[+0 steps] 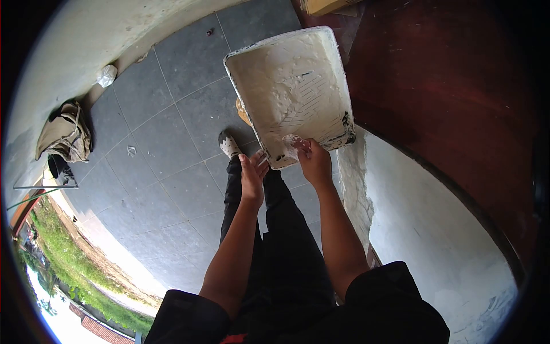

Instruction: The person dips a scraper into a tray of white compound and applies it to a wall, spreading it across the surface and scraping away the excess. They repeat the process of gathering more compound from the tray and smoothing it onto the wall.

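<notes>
A paint tray [252, 69] smeared with thick off-white paint lies below me, its ribbed slope toward my hands and dark stains at the near right corner. My right hand [316, 165] pinches a crumpled, paint-coated whitish wad [293, 146] over the near edge of the tray; whether it is cloth or plastic I cannot tell. At the near left corner, my left hand [252, 180] has its fingers stretched out and thumb apart, fingertips right by the rim, holding nothing.
Grey floor tiles [166, 132] spread to the left, with a bag [67, 132] and a white plastic bundle [107, 75] along the wall. A dark red surface [435, 92] and a pale low wall [424, 218] stand at right. My shoe [229, 144] is just left of the tray.
</notes>
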### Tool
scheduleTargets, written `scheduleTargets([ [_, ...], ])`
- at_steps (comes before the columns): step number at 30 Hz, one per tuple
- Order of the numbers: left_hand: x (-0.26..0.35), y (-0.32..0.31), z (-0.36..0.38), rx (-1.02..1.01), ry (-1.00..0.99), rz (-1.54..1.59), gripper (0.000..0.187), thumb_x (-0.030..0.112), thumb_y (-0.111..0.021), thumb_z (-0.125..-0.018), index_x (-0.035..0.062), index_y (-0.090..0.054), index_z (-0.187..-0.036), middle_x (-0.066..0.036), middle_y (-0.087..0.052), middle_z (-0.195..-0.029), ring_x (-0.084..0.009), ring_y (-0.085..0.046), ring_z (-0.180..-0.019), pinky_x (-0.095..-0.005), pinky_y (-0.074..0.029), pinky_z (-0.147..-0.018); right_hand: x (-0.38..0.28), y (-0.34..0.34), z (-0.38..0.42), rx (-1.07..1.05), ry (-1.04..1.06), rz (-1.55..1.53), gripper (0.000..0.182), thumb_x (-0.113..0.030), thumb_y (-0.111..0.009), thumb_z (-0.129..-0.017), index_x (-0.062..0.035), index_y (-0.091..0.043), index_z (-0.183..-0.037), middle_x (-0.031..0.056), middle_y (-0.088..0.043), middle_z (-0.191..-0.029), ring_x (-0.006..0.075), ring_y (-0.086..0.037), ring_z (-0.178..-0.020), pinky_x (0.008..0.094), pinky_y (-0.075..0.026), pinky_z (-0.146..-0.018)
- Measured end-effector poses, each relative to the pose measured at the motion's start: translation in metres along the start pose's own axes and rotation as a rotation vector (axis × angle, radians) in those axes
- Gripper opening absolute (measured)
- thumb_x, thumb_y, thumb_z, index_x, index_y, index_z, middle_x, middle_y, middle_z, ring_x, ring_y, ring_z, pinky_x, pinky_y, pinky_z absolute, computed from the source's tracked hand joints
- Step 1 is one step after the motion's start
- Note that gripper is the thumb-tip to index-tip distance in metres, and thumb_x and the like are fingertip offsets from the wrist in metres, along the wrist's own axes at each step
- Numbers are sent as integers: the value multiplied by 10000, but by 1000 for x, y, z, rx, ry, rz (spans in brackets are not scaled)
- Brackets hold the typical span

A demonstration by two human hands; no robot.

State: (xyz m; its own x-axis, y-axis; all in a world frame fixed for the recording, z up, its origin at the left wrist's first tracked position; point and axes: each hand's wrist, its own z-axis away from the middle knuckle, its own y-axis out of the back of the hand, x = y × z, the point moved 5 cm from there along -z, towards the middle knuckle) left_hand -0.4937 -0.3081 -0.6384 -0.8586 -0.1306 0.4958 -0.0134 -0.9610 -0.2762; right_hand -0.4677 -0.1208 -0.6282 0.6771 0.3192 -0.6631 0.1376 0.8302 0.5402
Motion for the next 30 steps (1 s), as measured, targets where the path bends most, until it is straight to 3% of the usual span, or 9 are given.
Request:
scheduleTargets([
  [4, -3, 3, -1, 4, 9, -5, 994, 745, -143, -856, -92, -315, -1364, -229, -402, -1376, -344, -415, -1257, -416, -266, -1083, 20, 18, -6, 210, -67, -75, 243, -205, -607, -790, -1, -629, -921, 193, -659, -870, 354, -639, -839, 403, -490, -741],
  [8, -4, 2, -3, 3, 14, 13, 980, 735, -135, -864, -88, -318, -1363, -227, -403, -1376, -341, -410, -1264, -414, -265, -1085, 31, 19, 6, 260, -148, 68, 272, -239, -611, -798, 5, -635, -918, 179, -662, -863, 336, -640, -822, 393, -486, -743],
  [15, -4, 3, -3, 20, 27, -1, 970, 729, -135, -869, -84, -317, -1365, -225, -404, -1376, -343, -405, -1269, -414, -262, -1088, 25, -1, 12, 306, -283, -197, 302, -271, -611, -813, 13, -644, -911, 171, -664, -848, 321, -643, -783, 398, -479, -724],
  [17, -4, 4, -3, 18, 28, -3, 968, 727, -136, -870, -85, -315, -1366, -225, -402, -1378, -343, -403, -1270, -414, -261, -1088, 14, 4, 20, 368, -290, 6, 294, -266, -609, -812, 11, -649, -906, 177, -665, -843, 327, -639, -777, 405, -476, -714],
  [21, -9, 4, -6, 39, 22, -1, 961, 720, -132, -875, -86, -318, -1365, -226, -401, -1379, -344, -401, -1272, -416, -257, -1089, 59, -39, 24, 294, -309, -276, 283, -254, -607, -810, 14, -645, -894, 176, -664, -812, 332, -636, -768, 401, -480, -697],
  [22, -7, 3, -6, 41, 20, 1, 961, 720, -132, -875, -86, -318, -1365, -226, -401, -1379, -344, -401, -1272, -416, -257, -1089, 52, -38, 27, 263, -437, -409, 275, -244, -609, -816, 15, -648, -902, 176, -666, -814, 331, -640, -767, 385, -486, -701],
  [26, -4, 4, -7, 25, 26, -4, 940, 713, -148, -881, -74, -347, -1355, -210, -442, -1347, -322, -427, -1253, -403, -276, -1077, 46, -29, 28, 220, -376, -443, 273, -242, -614, -826, 14, -651, -916, 176, -670, -818, 324, -646, -767, 369, -490, -698],
  [28, -6, 5, -6, 45, 33, 9, 922, 710, -168, -884, -59, -377, -1346, -192, -486, -1312, -298, -453, -1233, -387, -293, -1065, 23, -22, 22, 208, -66, -201, 271, -242, -609, -837, 15, -649, -915, 181, -670, -829, 323, -651, -774, 364, -492, -701],
  [30, -4, 4, -4, 34, 32, 28, 925, 713, -166, -882, -58, -371, -1351, -193, -474, -1325, -298, -442, -1244, -384, -285, -1070, 11, -21, 23, 178, -111, -145, 260, -235, -608, -836, 7, -650, -923, 180, -670, -841, 320, -653, -785, 368, -493, -707],
])
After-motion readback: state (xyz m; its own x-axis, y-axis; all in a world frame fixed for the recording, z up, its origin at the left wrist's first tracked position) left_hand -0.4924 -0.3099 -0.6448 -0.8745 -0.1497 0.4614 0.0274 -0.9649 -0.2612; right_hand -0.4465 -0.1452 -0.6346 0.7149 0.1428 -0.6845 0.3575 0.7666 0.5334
